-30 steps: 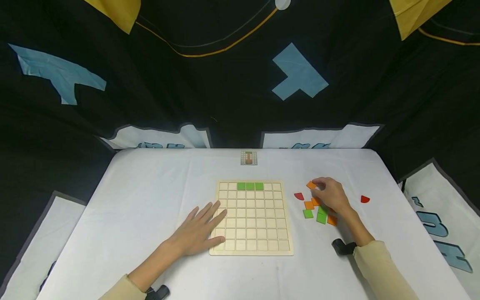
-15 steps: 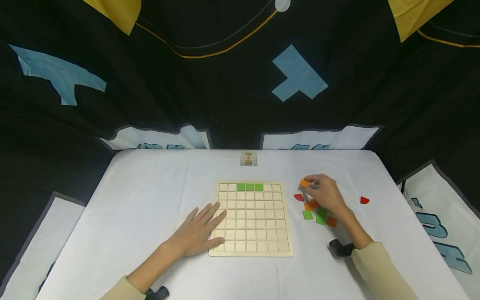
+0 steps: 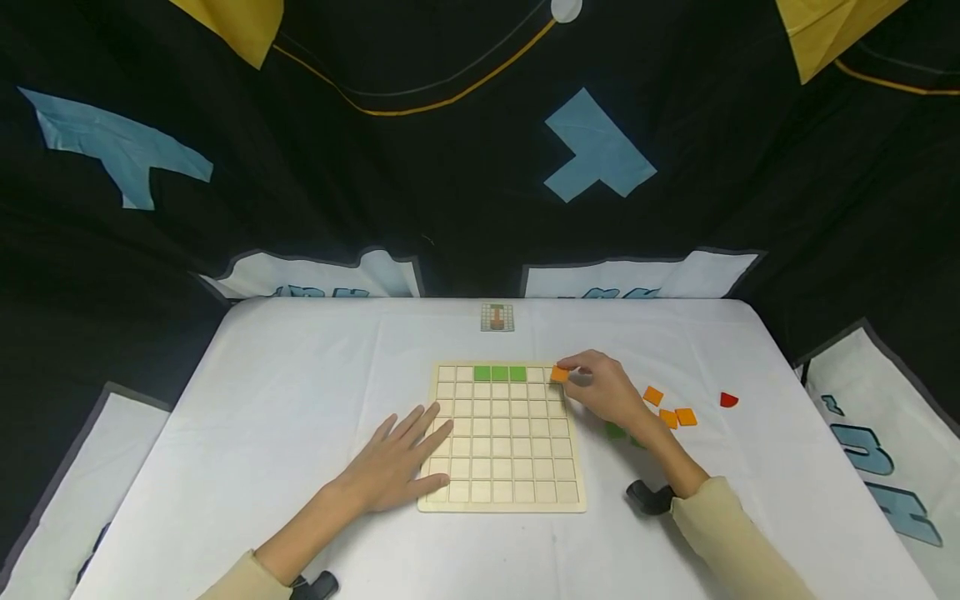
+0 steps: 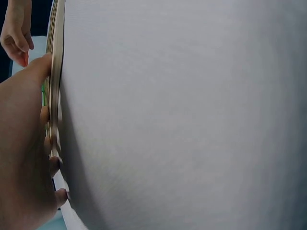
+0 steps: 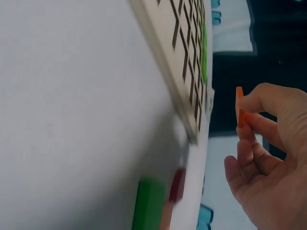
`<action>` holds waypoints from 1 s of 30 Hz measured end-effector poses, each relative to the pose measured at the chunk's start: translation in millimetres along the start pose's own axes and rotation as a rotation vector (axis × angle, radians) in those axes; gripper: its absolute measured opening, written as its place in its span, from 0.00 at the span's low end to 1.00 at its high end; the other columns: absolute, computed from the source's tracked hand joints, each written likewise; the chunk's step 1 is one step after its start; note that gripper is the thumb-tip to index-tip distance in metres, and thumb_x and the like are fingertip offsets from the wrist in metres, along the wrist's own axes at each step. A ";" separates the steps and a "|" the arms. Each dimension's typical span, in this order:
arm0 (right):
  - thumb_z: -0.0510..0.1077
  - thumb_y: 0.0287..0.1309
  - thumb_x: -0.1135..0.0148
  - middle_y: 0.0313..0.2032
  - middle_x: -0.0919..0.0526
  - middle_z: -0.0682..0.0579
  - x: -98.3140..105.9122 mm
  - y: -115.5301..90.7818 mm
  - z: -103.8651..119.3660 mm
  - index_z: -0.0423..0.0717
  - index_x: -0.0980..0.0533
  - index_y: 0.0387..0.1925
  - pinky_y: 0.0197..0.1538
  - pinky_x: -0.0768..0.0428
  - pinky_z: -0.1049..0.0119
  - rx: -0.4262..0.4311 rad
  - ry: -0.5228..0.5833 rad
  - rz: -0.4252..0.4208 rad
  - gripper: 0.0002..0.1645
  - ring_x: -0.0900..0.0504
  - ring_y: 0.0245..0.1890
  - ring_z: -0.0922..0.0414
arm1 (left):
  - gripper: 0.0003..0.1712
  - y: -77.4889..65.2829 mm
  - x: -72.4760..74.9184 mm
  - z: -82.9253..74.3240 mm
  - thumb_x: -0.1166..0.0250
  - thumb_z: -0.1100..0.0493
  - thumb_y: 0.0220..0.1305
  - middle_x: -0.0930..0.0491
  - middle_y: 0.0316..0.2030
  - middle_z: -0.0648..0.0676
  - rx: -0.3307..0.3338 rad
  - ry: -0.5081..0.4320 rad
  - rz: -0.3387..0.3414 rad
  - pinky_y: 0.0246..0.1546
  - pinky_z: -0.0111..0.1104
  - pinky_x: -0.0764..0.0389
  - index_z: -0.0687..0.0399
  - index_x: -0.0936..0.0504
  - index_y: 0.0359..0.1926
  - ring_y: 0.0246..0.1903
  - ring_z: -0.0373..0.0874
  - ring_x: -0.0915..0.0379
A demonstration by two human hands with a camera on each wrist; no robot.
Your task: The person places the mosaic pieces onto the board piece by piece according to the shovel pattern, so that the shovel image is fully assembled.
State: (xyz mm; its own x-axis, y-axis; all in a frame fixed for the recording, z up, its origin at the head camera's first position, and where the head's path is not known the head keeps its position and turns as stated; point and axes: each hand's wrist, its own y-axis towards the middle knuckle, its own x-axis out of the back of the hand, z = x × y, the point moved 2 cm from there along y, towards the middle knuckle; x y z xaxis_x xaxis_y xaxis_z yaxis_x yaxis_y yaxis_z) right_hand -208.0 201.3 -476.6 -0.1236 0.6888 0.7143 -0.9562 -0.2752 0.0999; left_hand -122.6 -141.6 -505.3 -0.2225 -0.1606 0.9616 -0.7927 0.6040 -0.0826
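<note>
Right hand: fingers pinch flat orange square tile at pale wooden grid board, toward far edge of white worktop. Left hand: fingers spread on board. Loose pinch could drop tile.

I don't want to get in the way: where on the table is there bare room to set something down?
The white table is bare left of the board, beyond the left hand, and along the board's near edge. It's crowded at right: the right hand pinching an orange tile, loose orange tiles, green pieces, red pieces.
</note>
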 end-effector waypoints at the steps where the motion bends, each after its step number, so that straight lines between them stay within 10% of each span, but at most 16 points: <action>1: 0.37 0.58 0.35 0.52 0.18 0.45 -3.2 1.5 2.7 0.40 0.17 0.52 0.53 0.20 0.49 0.012 0.005 0.008 0.19 0.19 0.51 0.43 | 0.44 0.1 -0.1 0.0 0.50 0.32 0.72 0.54 0.78 0.60 -0.001 -0.001 0.000 0.71 0.59 0.55 0.50 0.44 0.78 0.75 0.59 0.59; 30: 0.36 0.56 0.35 0.50 0.17 0.49 -62.0 28.8 35.9 0.42 0.16 0.51 0.58 0.25 0.56 0.083 -0.042 0.170 0.19 0.23 0.51 0.52 | 0.44 -0.2 -2.5 2.0 0.49 0.32 0.71 0.53 0.77 0.60 -0.015 -0.013 -0.033 0.70 0.60 0.53 0.50 0.42 0.78 0.75 0.60 0.57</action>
State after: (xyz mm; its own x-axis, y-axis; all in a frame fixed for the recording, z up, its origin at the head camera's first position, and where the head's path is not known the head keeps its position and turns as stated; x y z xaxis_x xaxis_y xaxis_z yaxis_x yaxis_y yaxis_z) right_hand -218.3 126.6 -493.1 -0.2689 0.5991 0.7542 -0.8968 -0.4413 0.0308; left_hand -123.0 -142.9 -508.1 -0.2039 -0.1905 0.9603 -0.7911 0.6099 -0.0470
